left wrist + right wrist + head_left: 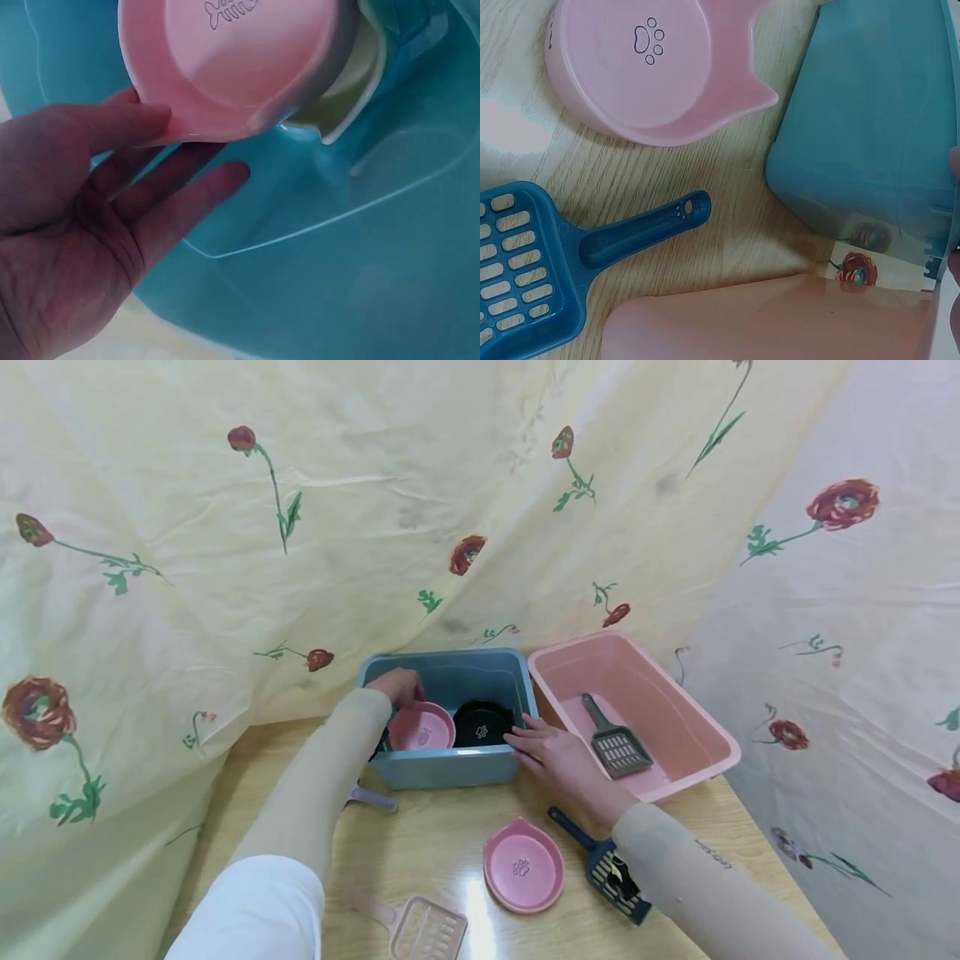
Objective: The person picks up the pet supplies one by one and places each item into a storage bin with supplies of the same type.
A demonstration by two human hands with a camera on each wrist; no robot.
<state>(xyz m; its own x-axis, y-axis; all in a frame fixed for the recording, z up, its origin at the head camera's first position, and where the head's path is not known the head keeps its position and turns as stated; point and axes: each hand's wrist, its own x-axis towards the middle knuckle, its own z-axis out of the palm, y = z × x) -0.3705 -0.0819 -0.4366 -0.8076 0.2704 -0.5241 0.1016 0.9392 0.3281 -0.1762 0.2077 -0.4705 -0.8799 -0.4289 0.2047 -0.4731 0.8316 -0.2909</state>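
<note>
Nearest to us: our left sleeve (255,906) is filling the bottom left, with a pink slotted scoop (420,928) lying on the wooden table (420,852) just beside it.
Left hand: our left hand (397,685) is reaching into the blue tub (450,768) and holding the pink bowl (422,727) by its rim; in the wrist view the thumb is sitting on top of the rim and the fingers (187,191) are lying spread underneath it.
Pink bowl: it's sitting inside the tub at the left end, tilted, right next to a black bowl (482,722).
Middle of table: a second pink cat-ear bowl (522,866) with a paw print is lying flat, well in front of the tub.
Right hand: our right hand (555,756) is resting on the tub's right front corner, fingers straight and close together, gripping nothing.
Further right: a dark blue scoop (607,864) is lying near our right wrist, and a grey scoop (617,745) is lying inside the pink tub (697,727).
</note>
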